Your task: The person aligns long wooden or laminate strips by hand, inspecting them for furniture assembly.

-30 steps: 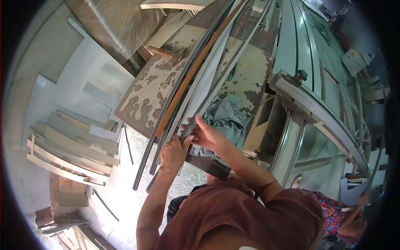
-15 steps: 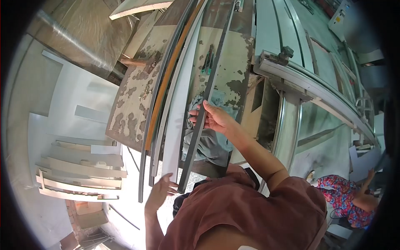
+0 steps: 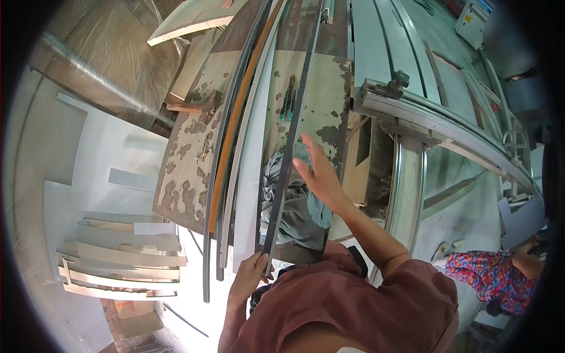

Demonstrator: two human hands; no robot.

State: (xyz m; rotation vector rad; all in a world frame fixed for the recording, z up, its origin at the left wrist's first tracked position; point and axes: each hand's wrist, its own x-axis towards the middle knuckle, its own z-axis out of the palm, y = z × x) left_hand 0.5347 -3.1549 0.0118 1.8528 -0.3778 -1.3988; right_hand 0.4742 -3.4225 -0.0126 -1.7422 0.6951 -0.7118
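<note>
A long, narrow dark grey strip (image 3: 288, 156) runs lengthwise over the worn workbench (image 3: 321, 76). My left hand (image 3: 251, 276) is closed round its near end, at the bench's front edge. My right hand (image 3: 319, 179) is open just right of the strip, fingers apart and nothing in them. Below the right hand lies a crumpled grey cloth (image 3: 294, 220), partly under the strip. To the left, a wide white strip (image 3: 254, 141), an orange-brown strip (image 3: 235, 112) and more dark strips lie side by side. A slim tool with a green end (image 3: 287, 109) rests farther up the bench.
A metal rail with a black knob (image 3: 399, 79) stands at the right of the bench. Curved wooden pieces (image 3: 123, 256) and white panels (image 3: 112, 141) are at the left. Another person in a patterned garment (image 3: 485, 273) is at the lower right.
My right hand has let go of the dark grey strip and opened beside it on the right. My left hand has moved right and closed on the strip's near end.
</note>
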